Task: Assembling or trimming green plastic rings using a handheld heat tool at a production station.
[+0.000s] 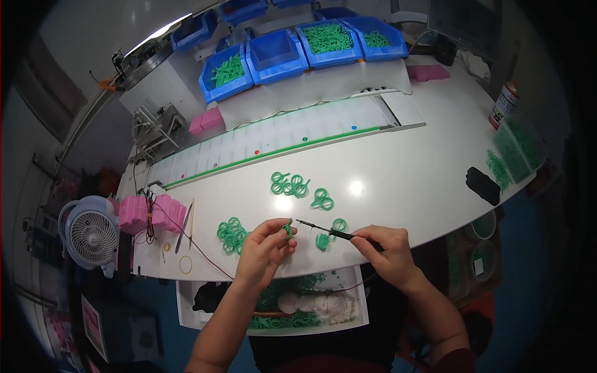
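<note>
Between the thumb and fingers of my left hand (266, 248) is a small green plastic ring piece (288, 231), partly covered by the fingertips. My right hand (387, 250) grips the black handle of a soldering iron (339, 234), whose thin tip points left, close to the held piece but apart from it. Below the iron's shaft lies a small green piece (321, 242), with a green ring (339, 225) beside it. A heap of green rings (232, 235) rests left of my left hand. Farther back are more green rings (290, 184) and a small pair (322, 199).
A green-edged conveyor (273, 142) crosses the white table. Behind it stand blue bins (277, 55), some with green parts. An open drawer (186, 311) under my forearms holds green pieces. A fan (93, 231) and pink blocks (149, 213) stand left; a spray can (504, 105) stands right.
</note>
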Available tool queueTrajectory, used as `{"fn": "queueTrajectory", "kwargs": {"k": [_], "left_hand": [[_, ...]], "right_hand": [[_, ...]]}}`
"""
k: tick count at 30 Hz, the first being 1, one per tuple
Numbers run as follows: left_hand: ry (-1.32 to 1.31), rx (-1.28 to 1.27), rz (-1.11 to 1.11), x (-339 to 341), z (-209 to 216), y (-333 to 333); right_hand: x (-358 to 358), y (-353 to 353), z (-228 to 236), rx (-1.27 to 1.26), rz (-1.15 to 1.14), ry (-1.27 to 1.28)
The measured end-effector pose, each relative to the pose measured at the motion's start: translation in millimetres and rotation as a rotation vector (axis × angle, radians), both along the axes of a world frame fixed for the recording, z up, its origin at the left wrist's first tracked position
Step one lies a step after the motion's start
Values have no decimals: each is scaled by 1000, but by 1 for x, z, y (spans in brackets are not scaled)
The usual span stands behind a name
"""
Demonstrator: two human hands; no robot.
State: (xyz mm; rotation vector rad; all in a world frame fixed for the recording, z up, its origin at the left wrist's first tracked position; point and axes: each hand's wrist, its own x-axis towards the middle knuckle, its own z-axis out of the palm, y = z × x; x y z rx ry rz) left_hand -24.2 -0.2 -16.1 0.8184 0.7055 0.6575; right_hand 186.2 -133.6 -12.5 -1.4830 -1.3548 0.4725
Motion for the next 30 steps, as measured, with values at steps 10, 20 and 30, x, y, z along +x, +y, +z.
{"fn": "queueTrajectory", "kwargs": {"k": [10,20,30], "left_hand": [[8,28,-28,0,-2,1],[32,32,-13,1,-2,0],[37,34,-13,1,-1,0]], "right_hand": [[-4,3,-2,2,5,-26],[-4,3,-4,16,-3,-49],[-5,4,-6,12,1,-65]]}}
